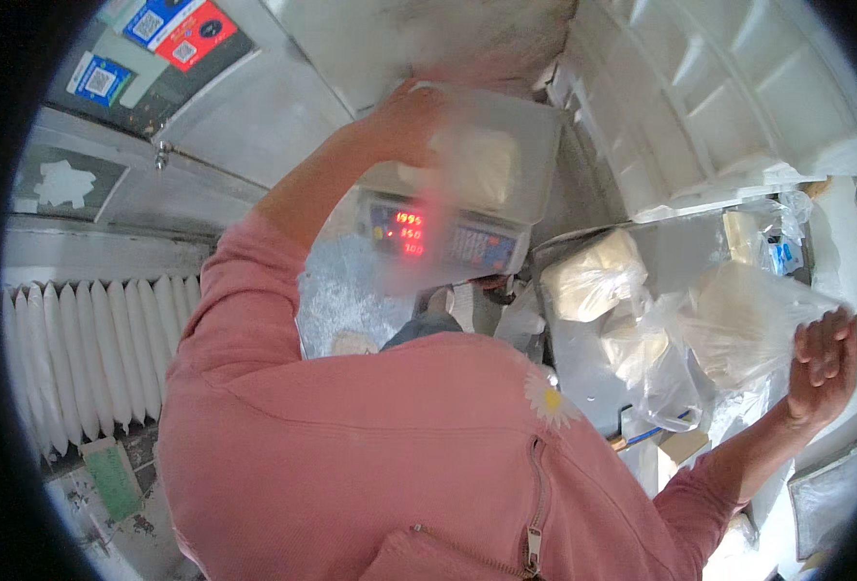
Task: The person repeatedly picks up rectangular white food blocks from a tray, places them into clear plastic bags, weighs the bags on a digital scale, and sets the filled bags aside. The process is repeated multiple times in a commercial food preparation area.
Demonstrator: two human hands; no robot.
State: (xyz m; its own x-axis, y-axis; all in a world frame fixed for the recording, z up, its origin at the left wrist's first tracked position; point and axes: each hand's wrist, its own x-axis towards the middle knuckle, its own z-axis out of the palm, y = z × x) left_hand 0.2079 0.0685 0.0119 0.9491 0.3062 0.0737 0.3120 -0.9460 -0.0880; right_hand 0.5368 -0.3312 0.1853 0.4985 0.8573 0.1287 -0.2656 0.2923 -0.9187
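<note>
On the pan of a digital price scale (443, 240) lies a pale, blocky mass (497, 163), apparently in thin plastic. My left hand (410, 127) reaches over the pan and is at the left side of that mass; a haze blurs its fingers, so its grip is unclear. To the right, my right hand (826, 352) has its fingers curled around the gathered end of a clear plastic bag (733, 327) with something pale inside. That bag rests over a grey tray-like surface (581, 378), beside a bagged pale block (595, 272) and another bagged pale piece (632, 345).
White radiator-like ribs (98, 356) line the left side. A large white ribbed plastic crate or panel (726, 94) rises at upper right. Printed code cards (160, 33) are at upper left. A green-faced box (112, 476) lies at lower left. Red digits glow on the scale.
</note>
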